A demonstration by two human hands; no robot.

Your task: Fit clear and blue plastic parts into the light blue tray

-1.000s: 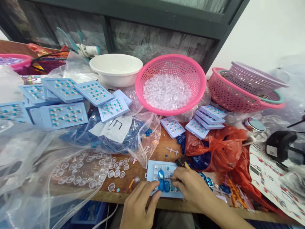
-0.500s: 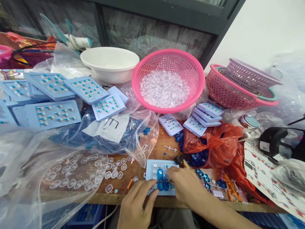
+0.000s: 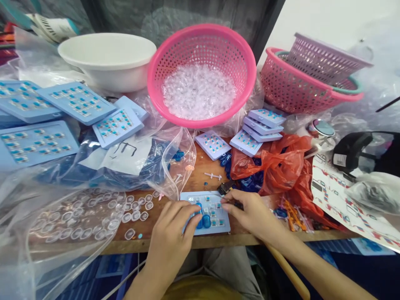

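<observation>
Flanking one blue tray (image 3: 215, 229), two hands (image 3: 171, 228) (image 3: 250, 211)

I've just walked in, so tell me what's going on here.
A person is working with bare hands on a light blue board at a wooden table. The left hand is by the blue pieces on it; the right hand is at its right side, and whether it holds anything is unclear. Behind are more boards and a pink basket of clear pieces.

White paper (image 3: 133, 161) bears black handwritten strokes (image 3: 127, 146), not clearly legible.
</observation>
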